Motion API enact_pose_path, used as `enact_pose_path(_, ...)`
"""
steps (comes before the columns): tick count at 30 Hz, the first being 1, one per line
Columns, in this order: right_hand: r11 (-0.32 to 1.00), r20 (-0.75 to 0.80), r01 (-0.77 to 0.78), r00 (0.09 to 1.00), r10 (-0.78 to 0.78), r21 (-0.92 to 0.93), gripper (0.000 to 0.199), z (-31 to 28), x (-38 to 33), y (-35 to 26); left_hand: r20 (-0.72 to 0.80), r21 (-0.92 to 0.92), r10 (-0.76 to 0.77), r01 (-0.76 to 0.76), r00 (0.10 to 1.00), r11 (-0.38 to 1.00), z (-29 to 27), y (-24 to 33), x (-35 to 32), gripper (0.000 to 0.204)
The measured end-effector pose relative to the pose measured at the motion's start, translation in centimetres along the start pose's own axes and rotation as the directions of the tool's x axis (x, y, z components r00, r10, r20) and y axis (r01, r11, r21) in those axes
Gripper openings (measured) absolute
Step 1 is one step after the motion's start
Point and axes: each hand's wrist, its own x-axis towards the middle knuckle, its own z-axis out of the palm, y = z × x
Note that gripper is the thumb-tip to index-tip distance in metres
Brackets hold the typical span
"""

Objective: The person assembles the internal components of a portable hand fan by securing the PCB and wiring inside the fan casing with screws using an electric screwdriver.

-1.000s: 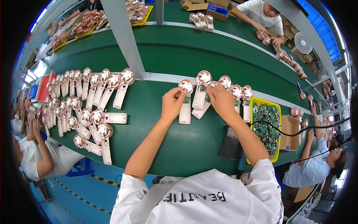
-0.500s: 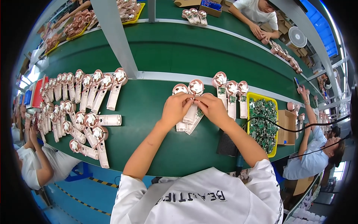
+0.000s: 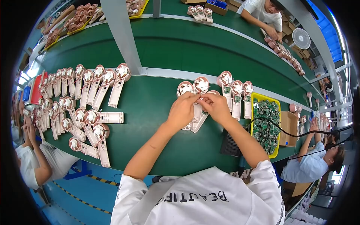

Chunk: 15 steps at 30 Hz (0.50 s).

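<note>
My left hand [image 3: 183,110] and my right hand [image 3: 217,107] meet at the fingertips in a pinch, above a small group of pink handheld fan housings. What the fingertips pinch is too small and hidden to make out. Two round fan heads with white blades, one upright fan housing [image 3: 201,85] and another fan housing [image 3: 185,88] to its left, show beyond my fingers. A third head peeks out behind my right hand. Below the hands their pale handles lie side by side, partly covered, with a bit of green board showing on one.
Three fan housings [image 3: 236,88] with green boards lie to the right, beside a yellow tray [image 3: 278,127] of circuit boards. A cardboard box [image 3: 288,125], a black mesh pad [image 3: 228,144] and a cable flank it. Many fan housings [image 3: 92,117] crowd the left. Co-workers sit around.
The view has shifted slightly. My fingertips remain together, and a third fan head now shows behind my right hand. The co-worker at right has lowered a raised arm.
</note>
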Motion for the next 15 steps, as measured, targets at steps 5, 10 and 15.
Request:
enact_pose_path(5,0.989,-0.064,-0.127,0.989,0.132,0.075,0.017,0.8,-0.2,0.0,-0.031,0.115,0.009,-0.006,0.999,0.993,0.9,0.4,-0.1,0.043)
enact_pose_path(10,0.997,-0.126,-0.060,0.991,0.055,-0.039,0.018,1.4,-0.6,-0.2,-0.009,0.045,-0.052,0.053,0.999,0.998,0.2,0.3,0.0,0.042)
enact_pose_path(15,0.989,-0.214,0.022,0.975,-0.054,-0.149,0.021,1.9,-0.5,-1.0,-0.089,-0.019,0.022,-0.023,0.996,1.000,-0.2,-0.1,0.4,0.036)
